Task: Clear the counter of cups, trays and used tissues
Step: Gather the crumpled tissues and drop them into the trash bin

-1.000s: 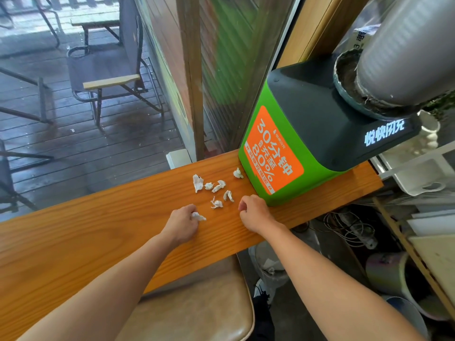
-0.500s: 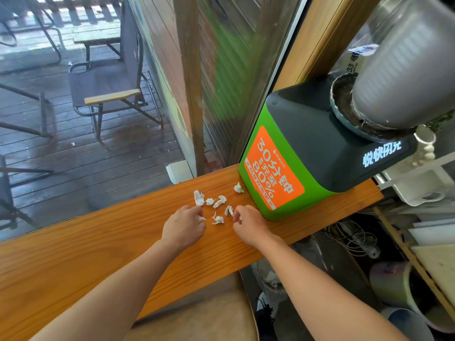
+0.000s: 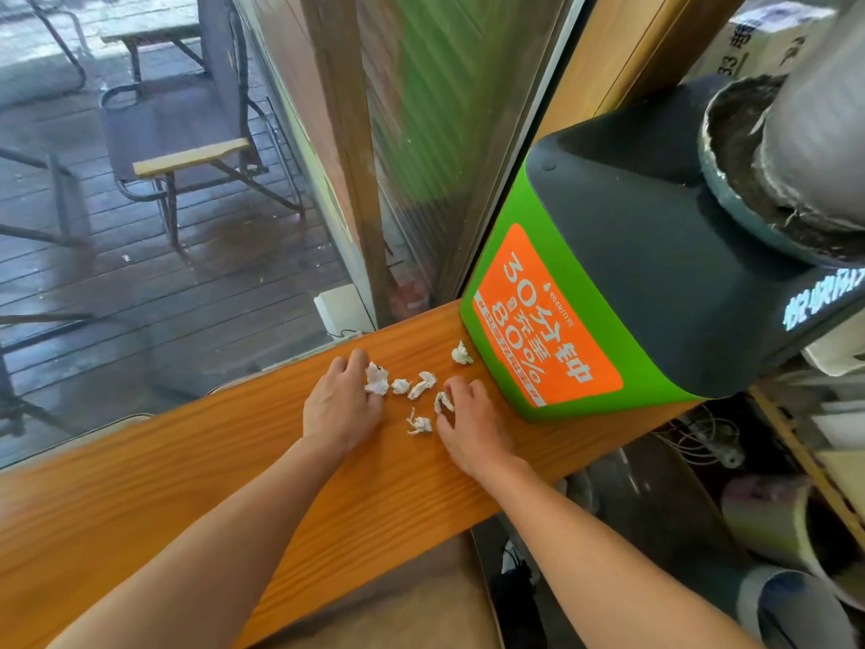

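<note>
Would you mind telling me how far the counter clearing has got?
No cups or trays show on the wooden counter. The left hand is on a tissue wad, the right hand on another. Four scraps remain, one beside the green machine.

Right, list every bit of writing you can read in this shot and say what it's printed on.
"30分钟" and "80%": large white figures on the orange sticker on the green charging box, read sideways.
Small logo text and the white strip along that sticker's edge: too small to read.
Glowing white characters on the box's dark front: cut off by the frame edge and blurred, not readable.
"33" plus a partial character: on the cardboard box at top right.
</note>
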Demonstrator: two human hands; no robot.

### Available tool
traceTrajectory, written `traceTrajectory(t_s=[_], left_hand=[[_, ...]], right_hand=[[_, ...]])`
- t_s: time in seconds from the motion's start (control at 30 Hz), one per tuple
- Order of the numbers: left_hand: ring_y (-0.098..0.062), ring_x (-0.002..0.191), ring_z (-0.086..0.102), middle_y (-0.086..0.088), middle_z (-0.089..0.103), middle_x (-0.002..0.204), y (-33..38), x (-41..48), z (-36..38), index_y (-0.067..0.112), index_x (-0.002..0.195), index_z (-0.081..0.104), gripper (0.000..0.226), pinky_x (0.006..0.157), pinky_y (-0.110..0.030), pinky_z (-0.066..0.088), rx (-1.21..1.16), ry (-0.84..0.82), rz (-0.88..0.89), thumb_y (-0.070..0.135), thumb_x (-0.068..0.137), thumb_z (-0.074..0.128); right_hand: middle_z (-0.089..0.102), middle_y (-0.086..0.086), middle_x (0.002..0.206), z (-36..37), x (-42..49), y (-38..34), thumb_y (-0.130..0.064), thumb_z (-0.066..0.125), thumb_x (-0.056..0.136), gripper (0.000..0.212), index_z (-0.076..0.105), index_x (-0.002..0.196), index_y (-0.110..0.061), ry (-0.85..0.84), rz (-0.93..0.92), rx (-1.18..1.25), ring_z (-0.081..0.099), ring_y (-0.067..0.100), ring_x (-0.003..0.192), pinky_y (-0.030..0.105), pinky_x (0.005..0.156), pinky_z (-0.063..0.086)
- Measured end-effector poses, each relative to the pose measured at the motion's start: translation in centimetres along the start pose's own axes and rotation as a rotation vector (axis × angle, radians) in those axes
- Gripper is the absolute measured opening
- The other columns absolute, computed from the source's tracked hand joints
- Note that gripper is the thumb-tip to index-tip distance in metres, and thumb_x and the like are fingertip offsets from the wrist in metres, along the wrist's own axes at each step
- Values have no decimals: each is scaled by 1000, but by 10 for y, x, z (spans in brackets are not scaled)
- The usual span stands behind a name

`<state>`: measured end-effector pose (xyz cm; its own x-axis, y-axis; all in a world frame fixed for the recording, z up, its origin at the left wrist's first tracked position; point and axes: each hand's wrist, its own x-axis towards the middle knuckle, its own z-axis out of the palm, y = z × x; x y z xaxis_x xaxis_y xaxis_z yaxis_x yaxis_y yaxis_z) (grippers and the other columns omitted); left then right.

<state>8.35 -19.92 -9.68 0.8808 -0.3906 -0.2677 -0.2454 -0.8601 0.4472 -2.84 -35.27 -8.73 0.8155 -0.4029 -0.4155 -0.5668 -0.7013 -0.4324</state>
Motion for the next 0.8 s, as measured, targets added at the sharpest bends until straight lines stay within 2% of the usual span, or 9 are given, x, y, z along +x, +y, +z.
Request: traceTrajectory(t_s=[0.13, 0.3, 0.43, 0.5, 0.57, 0.63, 0.7, 0.8], left_hand=[[-20, 93, 58, 0, 53, 113, 1, 6, 8, 33, 127, 48, 42, 65, -27, 50, 38, -41, -4, 44, 89, 61], [-19, 88, 54, -1, 51, 106, 2, 2, 8, 29, 107, 61, 17, 69, -30, 49, 17, -95, -2, 33, 91, 59], [-16, 83, 51, 3, 52, 95, 0, -10, 5, 23, 103, 61, 12, 68, -26, 42, -41, -96, 16, 27, 91, 60], [-16, 81, 53, 4, 55, 89, 0, -16, 2, 24, 98, 57, 6, 66, -27, 40, -51, -106, 30, 26, 93, 57], [-18, 76, 56, 4, 59, 82, 1, -23, -2, 27, 91, 51, 5, 60, -28, 40, -83, -142, 47, 28, 96, 51], [-18, 78, 59, 7, 62, 85, 1, -31, -5, 28, 98, 54, 9, 60, -30, 43, -125, -181, 60, 26, 99, 46], [-20, 90, 58, 9, 59, 96, 1, -38, -7, 28, 109, 59, 21, 70, -32, 43, -104, -220, 88, 17, 97, 46], [-23, 98, 56, 4, 59, 99, 1, -46, -9, 27, 97, 63, 27, 75, -31, 39, -60, -275, 122, 8, 93, 44]], right_hand=[[43, -2, 111, 3, 2, 3, -31, 55, 97, 26, 46, 122, -29, 11, -19, -6, 52, 16, 95, 28, 75, 51], [45, 1, 107, -1, 2, 5, -23, 53, 97, 13, 55, 109, -20, 5, -16, 51, 51, 17, 90, 30, 74, 50], [50, 2, 102, -8, -1, 5, -16, 56, 91, 5, 54, 96, -15, 4, 19, 115, 53, 19, 88, 34, 75, 52], [53, 3, 97, -11, -2, 7, -13, 58, 88, 5, 55, 92, -13, -8, 28, 130, 53, 19, 86, 33, 72, 49], [56, 2, 91, -14, -5, 8, -11, 59, 87, 6, 54, 87, -15, -36, 48, 163, 53, 19, 82, 27, 62, 43], [58, 0, 88, -16, -9, 9, -9, 56, 88, 12, 53, 84, -20, -73, 68, 206, 55, 17, 79, 23, 55, 36], [61, 0, 92, -18, -14, 8, -5, 50, 91, 22, 56, 87, -25, -109, 76, 260, 58, 16, 82, 22, 56, 41], [65, 2, 93, -21, -21, 5, 0, 45, 91, 34, 63, 83, -28, -147, 69, 249, 61, 17, 84, 27, 61, 49]])
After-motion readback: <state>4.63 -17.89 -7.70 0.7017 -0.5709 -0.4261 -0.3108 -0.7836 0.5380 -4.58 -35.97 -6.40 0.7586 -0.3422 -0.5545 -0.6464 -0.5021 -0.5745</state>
